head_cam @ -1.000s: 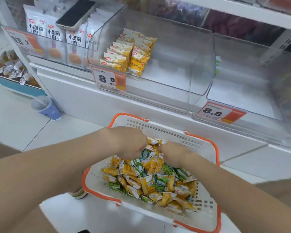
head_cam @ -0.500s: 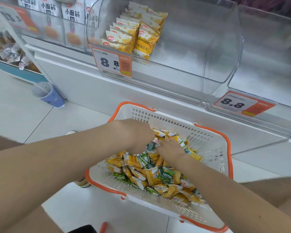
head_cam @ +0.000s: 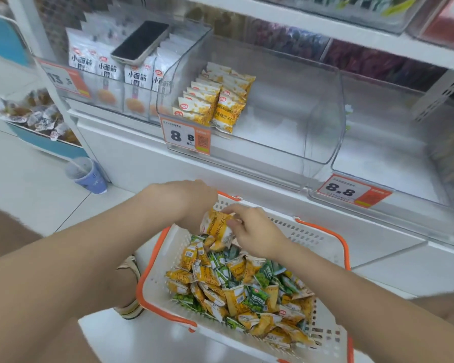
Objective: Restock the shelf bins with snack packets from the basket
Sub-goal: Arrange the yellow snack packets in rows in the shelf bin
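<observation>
A white basket (head_cam: 323, 239) with an orange rim sits on the floor below the shelf, filled with several yellow and green snack packets (head_cam: 236, 289). Above its far end both hands hold a small stack of yellow packets (head_cam: 216, 225). My left hand (head_cam: 192, 199) grips the stack from the left and my right hand (head_cam: 252, 229) pinches it from the right. The clear shelf bin (head_cam: 286, 142) above holds two short rows of yellow packets (head_cam: 215, 100) at its left side; the rest of its floor is bare.
A phone (head_cam: 140, 43) lies on white packets (head_cam: 110, 72) in the left bin. Another clear bin (head_cam: 393, 163) with an 8.8 price tag (head_cam: 351, 191) stands to the right. A blue cup (head_cam: 88, 175) sits on the floor at left. My sandalled foot (head_cam: 130, 284) is beside the basket.
Both hands have come up out of the packet pile, now holding a stack of yellow packets above the basket's far end. The view has tilted back up toward the shelf.
</observation>
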`<state>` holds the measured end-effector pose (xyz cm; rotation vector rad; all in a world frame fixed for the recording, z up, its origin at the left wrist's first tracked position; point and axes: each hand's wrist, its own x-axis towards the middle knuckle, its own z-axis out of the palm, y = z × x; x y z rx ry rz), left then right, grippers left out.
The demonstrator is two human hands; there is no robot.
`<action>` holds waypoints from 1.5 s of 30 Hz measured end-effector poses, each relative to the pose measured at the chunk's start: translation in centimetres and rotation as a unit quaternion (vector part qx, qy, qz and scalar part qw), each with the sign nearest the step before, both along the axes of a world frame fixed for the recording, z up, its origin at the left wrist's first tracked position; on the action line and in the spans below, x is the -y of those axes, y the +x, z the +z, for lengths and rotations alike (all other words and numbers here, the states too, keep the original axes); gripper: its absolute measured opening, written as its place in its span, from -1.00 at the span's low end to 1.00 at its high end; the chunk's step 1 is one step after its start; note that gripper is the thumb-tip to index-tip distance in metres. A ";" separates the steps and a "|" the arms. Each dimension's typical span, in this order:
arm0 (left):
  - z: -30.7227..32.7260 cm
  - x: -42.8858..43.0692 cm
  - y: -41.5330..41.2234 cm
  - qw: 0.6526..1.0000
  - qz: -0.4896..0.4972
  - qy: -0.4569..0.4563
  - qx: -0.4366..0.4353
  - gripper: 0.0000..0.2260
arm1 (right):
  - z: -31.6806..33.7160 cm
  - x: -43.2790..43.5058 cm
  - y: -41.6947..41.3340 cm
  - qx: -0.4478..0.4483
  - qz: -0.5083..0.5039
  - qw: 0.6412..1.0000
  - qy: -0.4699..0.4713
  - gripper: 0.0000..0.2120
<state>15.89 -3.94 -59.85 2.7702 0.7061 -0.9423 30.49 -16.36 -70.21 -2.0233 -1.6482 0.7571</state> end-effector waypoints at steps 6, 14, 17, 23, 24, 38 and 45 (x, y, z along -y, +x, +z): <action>4.4 -1.7 -1.7 0.911 0.251 -0.211 0.249 -0.41 | 6.6 0.1 -2.9 -0.181 -0.141 0.954 0.192 -0.89; 5.9 -1.1 -0.9 0.688 0.364 -0.395 0.487 -0.58 | 12.6 -0.1 -3.6 -0.378 -0.275 0.844 0.265 -0.90; 5.8 -1.0 -0.6 0.698 0.352 -0.375 0.497 -0.63 | 13.3 -0.1 -2.8 -0.326 -0.249 0.870 0.272 -0.82; 5.8 -1.5 -0.2 0.714 0.340 -0.341 0.509 -0.63 | 13.3 -0.6 -1.4 -0.303 -0.216 0.890 0.264 -0.87; 5.8 -1.8 -0.2 0.716 0.335 -0.332 0.515 -0.63 | 13.6 -0.8 -1.1 -0.303 -0.204 0.895 0.255 -0.85; 4.6 -6.0 -0.1 0.923 0.005 0.217 0.319 -0.69 | 13.0 -14.5 6.8 -0.103 -0.308 0.939 0.117 -0.67; 4.5 -6.7 0.4 0.919 -0.011 0.236 0.315 -0.66 | 9.9 -20.3 7.3 -0.046 -0.287 0.957 0.007 -0.33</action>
